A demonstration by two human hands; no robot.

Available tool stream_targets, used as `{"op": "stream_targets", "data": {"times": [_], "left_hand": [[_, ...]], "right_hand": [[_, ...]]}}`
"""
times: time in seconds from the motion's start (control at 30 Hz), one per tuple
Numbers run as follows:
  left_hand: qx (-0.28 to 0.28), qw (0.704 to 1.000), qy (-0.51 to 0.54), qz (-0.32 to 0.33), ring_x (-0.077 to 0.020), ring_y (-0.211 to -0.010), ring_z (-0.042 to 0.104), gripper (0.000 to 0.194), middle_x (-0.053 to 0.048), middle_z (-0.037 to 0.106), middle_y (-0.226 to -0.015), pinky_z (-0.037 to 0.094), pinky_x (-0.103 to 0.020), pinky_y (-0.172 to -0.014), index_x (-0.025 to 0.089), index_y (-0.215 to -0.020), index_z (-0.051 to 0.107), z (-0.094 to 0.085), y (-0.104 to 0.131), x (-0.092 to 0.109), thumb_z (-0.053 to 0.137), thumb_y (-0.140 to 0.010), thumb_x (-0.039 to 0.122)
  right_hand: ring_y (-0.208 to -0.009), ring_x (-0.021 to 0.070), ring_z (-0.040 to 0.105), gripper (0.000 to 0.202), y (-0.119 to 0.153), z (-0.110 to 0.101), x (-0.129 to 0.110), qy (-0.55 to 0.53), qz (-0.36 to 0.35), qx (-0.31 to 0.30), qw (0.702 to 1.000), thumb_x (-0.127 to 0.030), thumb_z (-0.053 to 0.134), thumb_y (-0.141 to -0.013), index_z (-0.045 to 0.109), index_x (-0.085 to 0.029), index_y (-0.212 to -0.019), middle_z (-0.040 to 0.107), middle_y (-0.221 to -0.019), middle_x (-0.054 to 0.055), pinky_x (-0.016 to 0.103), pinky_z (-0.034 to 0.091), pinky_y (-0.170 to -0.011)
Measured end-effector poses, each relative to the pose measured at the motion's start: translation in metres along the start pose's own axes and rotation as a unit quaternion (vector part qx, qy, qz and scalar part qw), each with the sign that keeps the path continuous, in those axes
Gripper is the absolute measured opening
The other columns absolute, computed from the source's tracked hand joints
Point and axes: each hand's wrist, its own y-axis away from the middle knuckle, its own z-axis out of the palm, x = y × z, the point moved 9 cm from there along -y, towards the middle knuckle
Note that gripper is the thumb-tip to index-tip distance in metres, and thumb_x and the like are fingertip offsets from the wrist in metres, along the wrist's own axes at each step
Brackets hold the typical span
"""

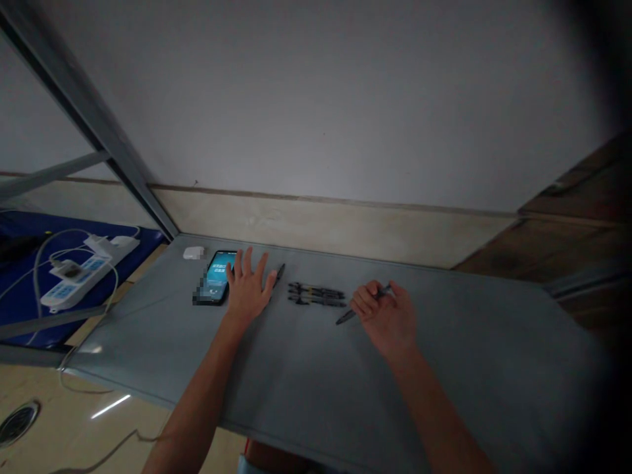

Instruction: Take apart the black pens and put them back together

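Note:
My right hand [388, 316] is closed around a dark pen [347, 316], its tip slanting down to the left over the grey table. Fingers spread, my left hand [248, 286] hovers or rests beside a lit phone [220, 273], partly covering its right edge; I cannot tell whether it touches. Another dark pen [280, 274] lies just right of my left thumb, its lower part hidden by the hand. Between my hands, several dark pens [316, 294] lie side by side in a row, pointing left to right.
A small white case [193, 253] sits left of the phone on the grey table [306, 368]. Further left, a white power strip [89, 273] with plugs and cables lies on a blue surface [138, 257]. A metal frame post [133, 187] rises there, and a wall [320, 131] stands behind.

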Motion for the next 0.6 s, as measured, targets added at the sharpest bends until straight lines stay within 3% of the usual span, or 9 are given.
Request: {"op": "stream_targets", "data": {"times": [0.13, 0.33, 0.47, 0.6], "left_hand": [[-0.001, 0.999, 0.025, 0.048, -0.0323, -0.145, 0.017, 0.05, -0.01, 0.029, -0.155, 0.021, -0.056, -0.114, 0.028, -0.144, 0.042, 0.004, 0.003, 0.016, 0.036, -0.097, 0.046], [-0.012, 0.986, 0.101, 0.131, -0.0291, -0.139, 0.029, 0.046, -0.012, 0.038, -0.149, 0.03, -0.051, -0.112, 0.023, -0.14, 0.046, 0.003, 0.009, 0.047, 0.04, -0.097, 0.038], [-0.052, 0.952, 0.226, 0.202, -0.0224, -0.128, 0.044, 0.039, -0.009, 0.05, -0.138, 0.039, -0.043, -0.108, 0.022, -0.131, 0.055, -0.004, 0.016, 0.071, 0.039, -0.098, 0.035], [-0.121, 0.905, 0.338, 0.23, -0.0185, -0.108, 0.058, 0.034, -0.007, 0.067, -0.113, 0.047, -0.037, -0.098, 0.021, -0.118, 0.064, -0.004, 0.027, 0.09, 0.042, -0.097, 0.037]], "right_hand": [[-0.049, 0.0122, 0.031, 0.036, -0.003, -0.006, 0.0, -0.003, -0.008, 0.012, 1.0, -0.052, 0.051, -0.087, 0.051, -0.022, -0.069, 0.027, -0.057, -0.005, 0.026, 0.035, -0.046], [-0.049, 0.0093, 0.035, 0.023, -0.009, -0.018, 0.007, 0.021, -0.016, 0.063, 0.998, -0.041, 0.066, -0.084, 0.058, -0.021, -0.078, 0.036, -0.059, -0.005, 0.021, 0.035, -0.044], [-0.061, 0.0106, 0.047, 0.028, -0.006, -0.021, 0.011, 0.101, -0.041, 0.097, 0.989, -0.044, 0.072, -0.08, 0.062, -0.018, -0.074, 0.049, -0.07, -0.001, 0.022, 0.045, -0.053], [-0.056, 0.0089, 0.043, 0.028, -0.002, -0.022, 0.016, 0.135, -0.042, 0.114, 0.983, -0.045, 0.073, -0.079, 0.068, -0.018, -0.081, 0.047, -0.065, -0.003, 0.021, 0.043, -0.052]]}}
